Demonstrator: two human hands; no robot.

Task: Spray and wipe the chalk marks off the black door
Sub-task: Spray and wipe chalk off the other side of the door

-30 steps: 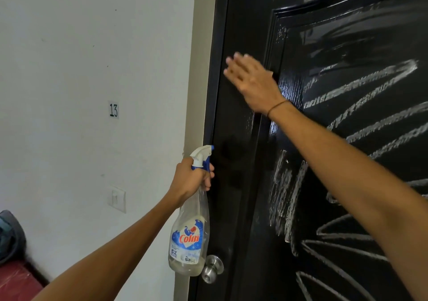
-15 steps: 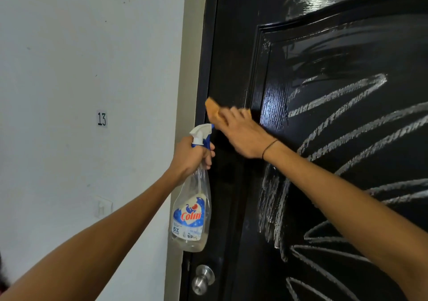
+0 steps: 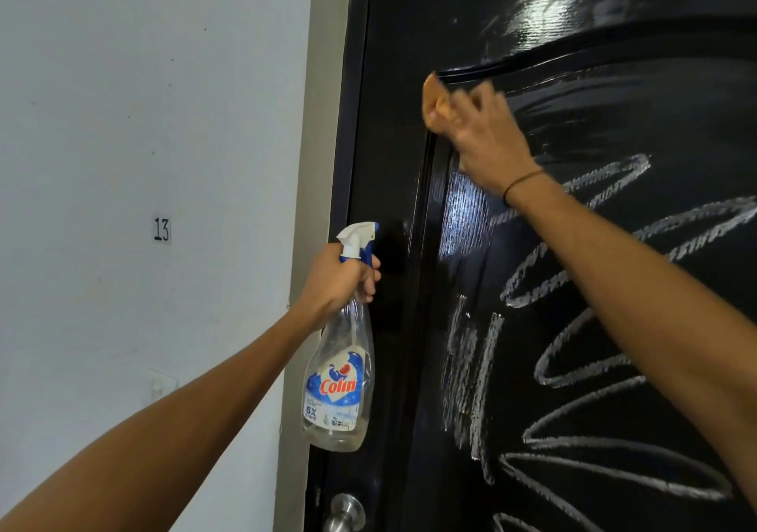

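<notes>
Gripping the neck of a Colin spray bottle (image 3: 339, 380), the left hand (image 3: 342, 281) has its fingers curled round the blue-and-white trigger head, and the clear bottle hangs upright below the fist with only a little liquid showing at its bottom. Its nozzle points toward the black door (image 3: 389, 142), just beside the door's left edge. Higher up, the right hand (image 3: 485, 138) presses an orange cloth (image 3: 435, 103) against the door at the upper left corner of the raised panel moulding; the fingers lie over the cloth, blurred, and how far they curl round it cannot be told. A thin dark band (image 3: 522, 182) circles the right wrist. The glossy panel around and above that hand looks wet and streaked, with pale smears and bright reflections. White chalk marks (image 3: 573, 371) cover the panel below and to the right of the right forearm: long looping strokes that fan out, plus a patch of vertical scribble near the panel's left edge. A silver door knob (image 3: 346, 513) sits at the lower left of the door, under the bottle. To the left, the pale wall (image 3: 143, 101) carries a small label reading 13 (image 3: 162, 229) and, lower down, a white wall switch (image 3: 163, 384).
</notes>
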